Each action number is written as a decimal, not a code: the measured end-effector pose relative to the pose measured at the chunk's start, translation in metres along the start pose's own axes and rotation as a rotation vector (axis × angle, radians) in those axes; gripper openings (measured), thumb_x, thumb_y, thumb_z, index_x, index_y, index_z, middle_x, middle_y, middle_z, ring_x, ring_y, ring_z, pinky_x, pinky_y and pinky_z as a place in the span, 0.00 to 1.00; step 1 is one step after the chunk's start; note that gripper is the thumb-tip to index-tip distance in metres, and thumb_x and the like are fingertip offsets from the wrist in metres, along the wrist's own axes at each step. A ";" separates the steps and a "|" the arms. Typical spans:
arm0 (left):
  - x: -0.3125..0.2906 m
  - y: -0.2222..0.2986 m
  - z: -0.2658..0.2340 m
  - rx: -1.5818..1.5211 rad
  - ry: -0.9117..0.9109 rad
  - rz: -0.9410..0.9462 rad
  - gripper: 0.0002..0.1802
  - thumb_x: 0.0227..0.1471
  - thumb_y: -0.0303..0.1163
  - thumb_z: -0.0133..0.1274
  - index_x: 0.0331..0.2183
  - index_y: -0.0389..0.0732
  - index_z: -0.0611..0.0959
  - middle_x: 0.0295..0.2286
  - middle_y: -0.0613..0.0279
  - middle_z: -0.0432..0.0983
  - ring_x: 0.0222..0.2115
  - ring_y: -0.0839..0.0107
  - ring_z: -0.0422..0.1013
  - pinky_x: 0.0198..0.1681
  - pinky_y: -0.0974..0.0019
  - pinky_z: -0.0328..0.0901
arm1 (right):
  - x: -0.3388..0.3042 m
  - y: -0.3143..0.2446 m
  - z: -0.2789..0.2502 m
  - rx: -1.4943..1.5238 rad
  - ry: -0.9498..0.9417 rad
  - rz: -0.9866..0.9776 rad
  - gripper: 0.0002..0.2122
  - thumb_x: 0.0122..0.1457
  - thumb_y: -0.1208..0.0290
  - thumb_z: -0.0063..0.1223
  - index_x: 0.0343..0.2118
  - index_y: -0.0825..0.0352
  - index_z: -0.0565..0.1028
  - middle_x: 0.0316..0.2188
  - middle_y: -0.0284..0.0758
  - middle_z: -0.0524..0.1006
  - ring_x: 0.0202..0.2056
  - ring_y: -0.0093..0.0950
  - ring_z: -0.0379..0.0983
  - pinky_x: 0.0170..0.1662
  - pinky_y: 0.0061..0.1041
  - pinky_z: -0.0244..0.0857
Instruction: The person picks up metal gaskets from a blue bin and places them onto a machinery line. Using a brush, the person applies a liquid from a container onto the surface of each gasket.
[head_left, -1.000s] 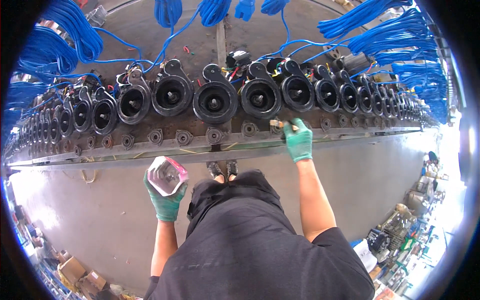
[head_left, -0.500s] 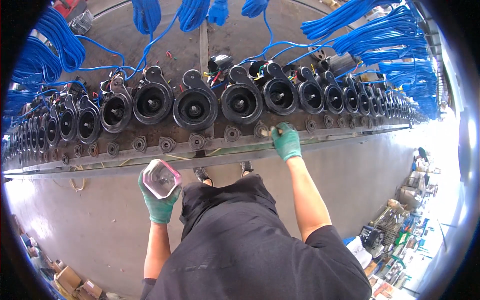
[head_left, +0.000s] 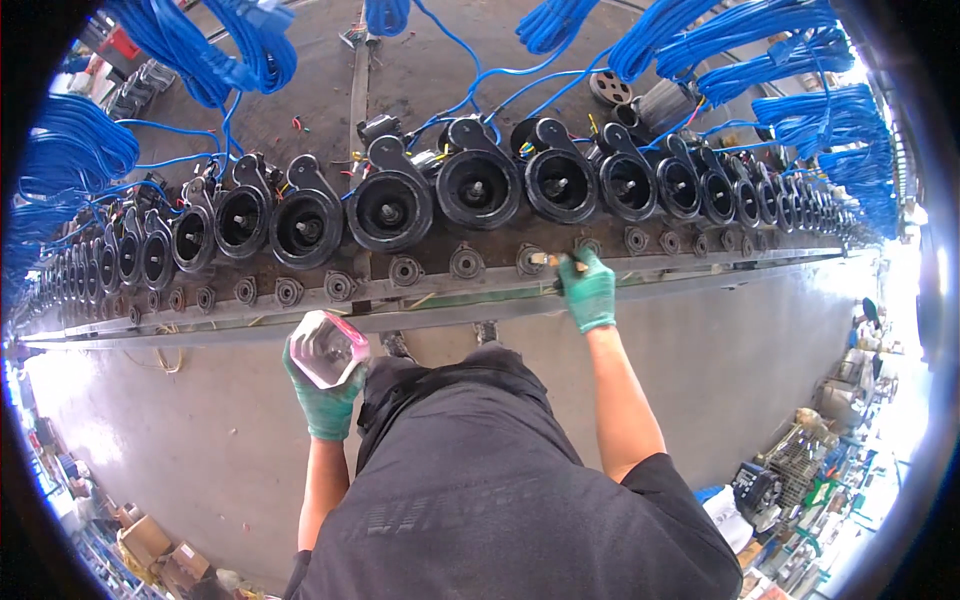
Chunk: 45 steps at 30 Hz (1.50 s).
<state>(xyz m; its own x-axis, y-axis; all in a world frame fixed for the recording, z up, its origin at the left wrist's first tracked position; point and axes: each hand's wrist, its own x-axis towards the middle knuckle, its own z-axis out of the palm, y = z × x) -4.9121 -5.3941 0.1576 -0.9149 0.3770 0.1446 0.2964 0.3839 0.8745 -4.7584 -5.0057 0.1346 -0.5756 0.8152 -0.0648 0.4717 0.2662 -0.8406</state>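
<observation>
My left hand [head_left: 322,408], in a green glove, is closed around a clear, angular plastic container [head_left: 322,352] with a pink rim. It holds the container in front of the bench edge; what lies inside is hard to make out. My right hand [head_left: 588,295], also gloved in green, grips a small brush [head_left: 545,260] with a pale tip. The tip is at a small round flanged part [head_left: 528,257] on the bench's front strip; whether it touches is unclear. Similar flanged parts [head_left: 467,262] lie in a row, each below a black round housing [head_left: 390,208] with a central shaft.
The dark workbench [head_left: 290,60] runs across the whole view. Bundles of blue cable [head_left: 550,22] lie or hang behind the housings. Cardboard boxes [head_left: 146,540] stand on the floor at lower left; crates and mixed parts [head_left: 795,468] line the right side.
The view has shifted right along the bench. My right hand and the brush remain near the front row of flanged parts, and my left hand still holds the container.
</observation>
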 end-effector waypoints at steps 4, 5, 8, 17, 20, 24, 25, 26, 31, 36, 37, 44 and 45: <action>-0.008 0.020 0.020 -0.036 -0.002 -0.010 0.51 0.40 0.41 0.73 0.59 0.37 0.62 0.55 0.57 0.62 0.57 0.62 0.63 0.61 0.60 0.59 | 0.007 0.011 0.006 -0.205 -0.033 -0.181 0.09 0.60 0.68 0.60 0.37 0.68 0.78 0.26 0.49 0.80 0.29 0.45 0.80 0.33 0.38 0.72; -0.011 0.020 0.021 -0.030 -0.013 -0.014 0.53 0.39 0.36 0.74 0.60 0.37 0.59 0.55 0.57 0.62 0.56 0.64 0.63 0.60 0.61 0.61 | 0.011 0.015 0.007 -0.208 -0.020 -0.235 0.09 0.59 0.68 0.61 0.37 0.68 0.78 0.28 0.50 0.80 0.31 0.47 0.80 0.35 0.39 0.72; -0.021 0.023 0.027 0.049 0.031 -0.004 0.49 0.41 0.45 0.72 0.58 0.35 0.65 0.54 0.57 0.63 0.57 0.61 0.62 0.63 0.60 0.56 | 0.015 -0.005 -0.003 -0.344 -0.162 -0.144 0.10 0.59 0.67 0.60 0.39 0.68 0.79 0.31 0.50 0.81 0.37 0.49 0.79 0.39 0.41 0.72; -0.020 0.048 0.046 0.001 0.063 0.032 0.51 0.41 0.37 0.73 0.59 0.36 0.60 0.53 0.58 0.66 0.56 0.63 0.64 0.61 0.59 0.58 | 0.034 0.001 -0.007 -0.368 -0.192 -0.154 0.13 0.60 0.61 0.60 0.38 0.67 0.79 0.34 0.51 0.81 0.39 0.51 0.78 0.41 0.42 0.72; -0.021 0.042 0.040 0.204 0.025 0.079 0.52 0.40 0.34 0.73 0.60 0.35 0.58 0.54 0.58 0.64 0.55 0.66 0.65 0.59 0.62 0.61 | 0.035 0.019 -0.039 -0.191 -0.045 -0.137 0.11 0.60 0.64 0.60 0.36 0.68 0.79 0.31 0.51 0.81 0.35 0.50 0.79 0.38 0.40 0.72; -0.025 0.047 0.047 0.187 0.068 0.057 0.53 0.39 0.34 0.74 0.59 0.35 0.59 0.54 0.58 0.63 0.54 0.66 0.65 0.59 0.62 0.61 | 0.052 0.043 -0.082 -0.097 0.100 -0.004 0.10 0.60 0.67 0.60 0.36 0.69 0.79 0.30 0.50 0.81 0.32 0.48 0.79 0.37 0.38 0.71; -0.024 0.052 0.052 0.128 0.084 0.058 0.51 0.40 0.36 0.74 0.58 0.34 0.61 0.54 0.58 0.65 0.55 0.64 0.65 0.60 0.61 0.60 | 0.054 0.053 -0.088 -0.087 0.082 -0.004 0.10 0.60 0.67 0.60 0.37 0.69 0.79 0.30 0.51 0.81 0.32 0.48 0.79 0.37 0.38 0.71; -0.022 0.057 0.058 0.070 0.101 0.058 0.49 0.41 0.38 0.73 0.58 0.34 0.63 0.53 0.58 0.66 0.55 0.63 0.65 0.61 0.61 0.59 | 0.055 0.061 -0.093 -0.077 0.062 -0.006 0.10 0.59 0.67 0.60 0.37 0.69 0.79 0.30 0.51 0.81 0.32 0.48 0.79 0.37 0.37 0.72; -0.022 0.070 0.071 0.163 0.091 0.076 0.48 0.42 0.43 0.72 0.58 0.35 0.65 0.53 0.57 0.66 0.56 0.60 0.63 0.63 0.59 0.56 | 0.059 0.067 -0.084 -0.191 -0.064 -0.047 0.09 0.59 0.67 0.60 0.38 0.66 0.79 0.30 0.50 0.80 0.33 0.51 0.78 0.36 0.41 0.71; -0.033 0.073 0.084 0.171 0.064 0.025 0.44 0.43 0.45 0.71 0.56 0.37 0.69 0.54 0.56 0.65 0.57 0.57 0.62 0.63 0.56 0.55 | 0.070 0.057 -0.093 -0.374 -0.037 -0.127 0.11 0.59 0.65 0.60 0.39 0.67 0.79 0.31 0.52 0.80 0.36 0.51 0.78 0.38 0.44 0.71; -0.036 0.073 0.087 0.172 0.081 0.027 0.44 0.43 0.46 0.70 0.56 0.37 0.70 0.54 0.56 0.65 0.57 0.57 0.62 0.63 0.56 0.55 | 0.072 0.057 -0.096 -0.442 -0.053 -0.092 0.12 0.59 0.65 0.59 0.40 0.68 0.79 0.31 0.52 0.80 0.36 0.51 0.79 0.38 0.44 0.71; -0.040 0.087 0.097 0.180 0.079 0.041 0.44 0.42 0.46 0.71 0.56 0.37 0.70 0.53 0.54 0.66 0.57 0.55 0.62 0.62 0.55 0.56 | 0.076 0.063 -0.089 -0.239 -0.103 -0.106 0.12 0.59 0.64 0.61 0.40 0.66 0.79 0.32 0.51 0.81 0.36 0.51 0.79 0.39 0.41 0.72; -0.039 0.085 0.097 0.210 0.075 0.072 0.45 0.42 0.45 0.71 0.56 0.37 0.69 0.53 0.54 0.66 0.56 0.56 0.62 0.61 0.56 0.57 | 0.076 0.061 -0.092 -0.284 -0.071 -0.112 0.12 0.59 0.64 0.61 0.40 0.66 0.80 0.32 0.50 0.81 0.36 0.51 0.79 0.39 0.40 0.72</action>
<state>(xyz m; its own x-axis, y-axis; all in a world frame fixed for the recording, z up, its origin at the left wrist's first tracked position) -4.8245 -5.2946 0.1819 -0.9046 0.3493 0.2442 0.4053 0.5278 0.7465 -4.7119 -4.8802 0.1276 -0.6746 0.7377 -0.0261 0.5651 0.4934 -0.6612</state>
